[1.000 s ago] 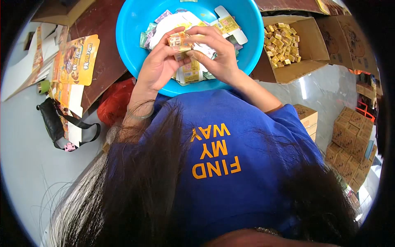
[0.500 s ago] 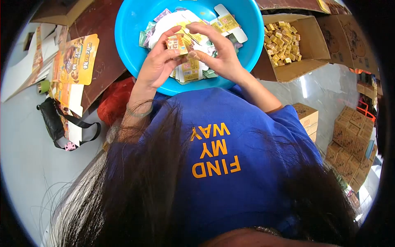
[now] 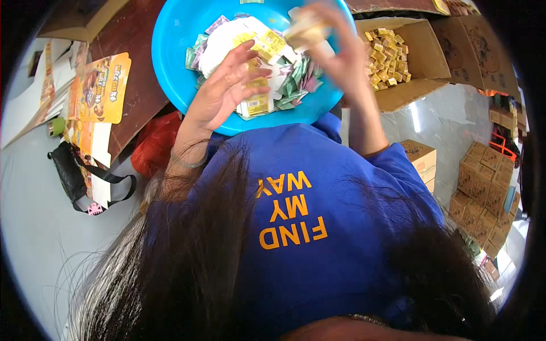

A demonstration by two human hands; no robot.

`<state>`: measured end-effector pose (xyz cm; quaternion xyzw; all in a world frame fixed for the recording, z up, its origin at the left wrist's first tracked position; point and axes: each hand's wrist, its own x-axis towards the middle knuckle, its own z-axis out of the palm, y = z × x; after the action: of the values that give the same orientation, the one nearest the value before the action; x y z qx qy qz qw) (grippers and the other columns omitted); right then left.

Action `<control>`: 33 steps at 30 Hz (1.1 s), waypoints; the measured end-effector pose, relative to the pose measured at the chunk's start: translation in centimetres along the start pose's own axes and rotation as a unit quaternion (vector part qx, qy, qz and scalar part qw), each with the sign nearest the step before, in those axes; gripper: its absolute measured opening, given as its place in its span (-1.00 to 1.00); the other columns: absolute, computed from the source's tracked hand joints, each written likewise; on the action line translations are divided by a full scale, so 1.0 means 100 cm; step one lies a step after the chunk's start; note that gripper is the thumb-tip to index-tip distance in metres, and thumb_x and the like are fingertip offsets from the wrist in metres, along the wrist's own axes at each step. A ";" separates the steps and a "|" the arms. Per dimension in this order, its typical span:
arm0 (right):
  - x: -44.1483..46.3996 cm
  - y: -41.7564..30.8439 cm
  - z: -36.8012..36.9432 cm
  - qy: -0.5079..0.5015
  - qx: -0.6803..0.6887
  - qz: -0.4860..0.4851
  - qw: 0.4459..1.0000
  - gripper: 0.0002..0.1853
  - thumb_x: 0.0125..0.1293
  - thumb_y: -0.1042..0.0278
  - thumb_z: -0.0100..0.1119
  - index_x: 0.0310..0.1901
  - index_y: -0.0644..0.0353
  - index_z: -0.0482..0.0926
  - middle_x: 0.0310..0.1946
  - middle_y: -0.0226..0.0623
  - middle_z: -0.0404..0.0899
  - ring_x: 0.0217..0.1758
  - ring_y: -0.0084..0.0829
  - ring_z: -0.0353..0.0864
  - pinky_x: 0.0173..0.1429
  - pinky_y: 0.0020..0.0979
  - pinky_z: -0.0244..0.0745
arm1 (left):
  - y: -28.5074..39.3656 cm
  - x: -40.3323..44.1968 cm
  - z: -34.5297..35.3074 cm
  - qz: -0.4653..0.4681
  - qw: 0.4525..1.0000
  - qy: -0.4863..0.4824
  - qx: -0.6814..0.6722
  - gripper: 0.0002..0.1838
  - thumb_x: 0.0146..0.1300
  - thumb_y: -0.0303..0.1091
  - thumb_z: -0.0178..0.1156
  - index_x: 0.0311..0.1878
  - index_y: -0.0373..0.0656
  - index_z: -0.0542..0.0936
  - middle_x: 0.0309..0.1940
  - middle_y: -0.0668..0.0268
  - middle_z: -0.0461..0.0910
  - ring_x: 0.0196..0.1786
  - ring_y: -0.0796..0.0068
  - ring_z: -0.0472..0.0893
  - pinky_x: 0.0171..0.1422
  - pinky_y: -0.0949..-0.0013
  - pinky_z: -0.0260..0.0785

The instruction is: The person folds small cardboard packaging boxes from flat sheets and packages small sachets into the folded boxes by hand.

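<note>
A blue basin (image 3: 170, 74) sits in front of me, with flat yellow-and-white cartons (image 3: 267, 42) and green and purple packets (image 3: 293, 85) in it. Over its near left part is my left hand (image 3: 224, 88), fingers spread and holding nothing. My right hand (image 3: 341, 51), smeared by motion, is over the basin's right side. Its fingers are closed on a small yellow box (image 3: 307, 33), itself blurred, so its print cannot be read.
Right of the basin, an open cardboard carton (image 3: 424, 62) contains many small gold boxes (image 3: 389, 59). Printed orange card sheets (image 3: 102, 88) lie on the dark red table (image 3: 133, 74) at left. A black bag (image 3: 68, 170) is below them; stacked cartons (image 3: 483, 187) stand at far right.
My right hand has moved right and away from my left, carrying the small yellow box that was between both hands. My left hand has let go and its fingers have spread.
</note>
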<state>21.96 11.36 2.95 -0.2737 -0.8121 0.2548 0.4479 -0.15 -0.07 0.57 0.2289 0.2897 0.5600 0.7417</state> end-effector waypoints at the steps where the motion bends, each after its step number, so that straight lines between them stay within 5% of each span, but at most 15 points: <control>1: 0.009 0.011 -0.028 0.089 -0.093 -0.009 0.992 -0.42 0.11 0.42 0.47 0.21 0.15 0.55 0.06 -0.22 0.65 0.00 -0.26 0.66 0.07 -0.27 0.58 | -0.001 0.001 -0.002 0.001 1.000 -0.003 -0.002 -0.39 0.34 -0.49 0.02 0.48 -0.18 0.25 0.27 0.11 0.41 0.28 0.23 0.48 0.32 0.17 0.41; 5: 0.020 0.033 -0.071 0.209 -0.483 0.000 0.850 -0.31 0.13 0.64 0.24 0.36 0.14 0.41 0.28 -0.05 0.46 0.31 -0.01 0.43 0.31 -0.14 0.40 | -0.002 0.005 -0.017 0.043 0.987 0.113 0.107 -0.46 0.36 -0.39 0.13 0.40 -0.20 0.38 0.19 0.17 0.47 0.15 0.33 0.52 0.27 0.29 0.40; 6: 0.026 0.016 -0.064 0.128 -0.327 0.163 0.922 -0.34 0.13 0.63 0.25 0.34 0.14 0.44 0.28 -0.05 0.46 0.31 -0.01 0.42 0.29 -0.14 0.41 | -0.003 0.008 -0.012 0.045 0.987 0.109 0.105 -0.46 0.36 -0.39 0.13 0.40 -0.20 0.38 0.19 0.17 0.47 0.15 0.33 0.52 0.27 0.29 0.40; 8: 0.021 0.023 -0.033 -0.009 -0.085 0.328 0.941 -0.44 0.12 0.59 0.31 0.22 0.14 0.53 0.26 -0.07 0.45 0.30 0.01 0.42 0.26 -0.16 0.43 | 0.000 0.006 0.012 0.092 0.978 0.017 0.186 -0.51 0.32 -0.46 0.08 0.33 -0.23 0.42 0.13 0.12 0.52 0.08 0.32 0.53 0.15 0.29 0.42; 10: -0.005 0.050 0.009 -0.067 -0.389 0.098 0.914 -0.43 0.25 0.33 0.36 0.33 0.02 0.51 0.03 -0.22 0.68 -0.14 -0.37 0.68 -0.05 -0.41 0.60 | 0.010 -0.002 0.044 0.135 0.951 -0.073 0.268 -0.56 0.29 -0.53 0.03 0.26 -0.26 0.46 0.06 0.07 0.57 0.01 0.31 0.54 0.03 0.30 0.45; 14: -0.005 0.074 0.035 -0.155 -0.462 0.175 0.855 -0.45 0.27 0.30 0.35 0.32 0.00 0.51 -0.11 -0.25 0.70 -0.30 -0.40 0.65 -0.17 -0.44 0.57 | 0.046 -0.038 0.133 0.197 0.943 -0.242 0.112 -0.84 0.26 -0.49 0.11 -0.17 -0.22 0.66 -0.35 0.10 0.64 -0.33 0.31 0.53 -0.03 0.27 0.42; 17: 0.000 0.074 0.024 -0.151 -0.430 0.210 0.865 -0.48 0.30 0.30 0.34 0.30 0.02 0.52 -0.20 -0.28 0.69 -0.38 -0.43 0.60 -0.24 -0.47 0.54 | 0.054 -0.044 0.158 0.387 0.815 -0.428 -0.050 -0.93 0.09 -0.32 0.38 -0.41 -0.03 0.80 -0.43 0.00 0.59 -0.42 0.20 0.53 -0.28 0.30 0.50; 20: -0.003 0.059 -0.003 -0.072 -0.239 0.233 0.940 -0.55 0.35 0.34 0.31 0.27 0.11 0.54 -0.31 -0.33 0.66 -0.48 -0.52 0.51 -0.34 -0.51 0.46 | 0.062 -0.068 0.156 0.343 0.860 -0.377 0.018 -0.92 0.08 -0.42 0.39 -0.42 0.05 0.77 -0.34 0.09 0.62 -0.20 0.14 0.51 -0.10 0.21 0.44; 22: -0.005 0.047 -0.004 -0.077 -0.111 0.253 0.958 -0.57 0.38 0.36 0.28 0.26 0.14 0.54 -0.32 -0.35 0.65 -0.49 -0.54 0.48 -0.36 -0.54 0.44 | 0.091 -0.043 0.132 0.177 0.766 -0.597 0.161 -0.69 0.30 -0.37 0.22 0.09 -0.16 0.60 -0.04 0.03 0.60 -0.15 0.27 0.54 0.01 0.18 0.43; 23: -0.007 0.039 -0.006 -0.078 0.015 0.274 0.958 -0.60 0.40 0.38 0.26 0.25 0.17 0.55 -0.32 -0.36 0.63 -0.49 -0.57 0.46 -0.37 -0.56 0.41 | 0.088 -0.046 0.121 0.178 0.767 -0.594 0.164 -0.69 0.30 -0.37 0.22 0.09 -0.16 0.60 -0.04 0.03 0.60 -0.15 0.27 0.54 0.01 0.18 0.43; 25: -0.012 0.023 -0.010 -0.078 0.263 0.306 0.912 -0.65 0.44 0.42 0.21 0.23 0.23 0.55 -0.33 -0.39 0.61 -0.49 -0.63 0.41 -0.40 -0.60 0.36 | 0.058 -0.052 0.088 0.194 0.888 -0.298 0.291 -0.49 0.28 -0.35 0.28 0.29 -0.14 0.45 0.07 0.06 0.55 0.03 0.23 0.53 0.15 0.16 0.41; 27: -0.015 0.004 -0.002 -0.073 0.305 0.291 0.904 -0.69 0.49 0.45 0.15 0.20 0.31 0.55 -0.37 -0.45 0.59 -0.49 -0.66 0.39 -0.41 -0.64 0.32 | 0.023 -0.002 0.049 0.293 0.887 0.014 0.355 -0.30 0.16 -0.39 0.36 0.38 -0.25 0.36 0.05 0.11 0.56 -0.11 0.28 0.61 0.07 0.28 0.52; 28: -0.018 -0.003 0.004 -0.071 0.306 0.293 0.903 -0.69 0.49 0.45 0.15 0.20 0.31 0.55 -0.37 -0.45 0.59 -0.49 -0.66 0.39 -0.41 -0.64 0.32 | 0.016 0.004 0.040 0.259 0.846 0.114 0.453 -0.32 0.22 -0.44 0.34 0.41 -0.20 0.34 0.14 0.10 0.55 0.16 0.24 0.56 0.30 0.20 0.42; 31: -0.025 -0.017 0.028 -0.187 0.286 0.332 0.879 -0.68 0.47 0.43 0.19 0.21 0.27 0.55 -0.19 -0.37 0.61 -0.37 -0.61 0.49 -0.30 -0.61 0.42 | -0.016 0.006 0.020 0.083 0.950 0.050 0.296 -0.30 0.26 -0.43 0.33 0.44 -0.24 0.30 -0.03 0.21 0.66 -0.01 0.32 0.65 0.12 0.42 0.50; 33: -0.019 -0.014 0.040 -0.080 0.089 0.174 0.978 -0.69 0.46 0.44 0.20 0.20 0.26 0.56 -0.07 -0.33 0.59 -0.26 -0.57 0.53 -0.23 -0.57 0.46 | -0.014 0.009 0.011 0.023 0.976 0.085 0.199 -0.29 0.25 -0.45 0.34 0.45 -0.24 0.30 -0.01 0.19 0.66 0.01 0.31 0.65 0.12 0.40 0.51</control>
<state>19.07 8.36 0.88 -0.3487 -0.7593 0.4209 0.3532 1.77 0.39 0.34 0.3299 0.4516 0.5255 0.6412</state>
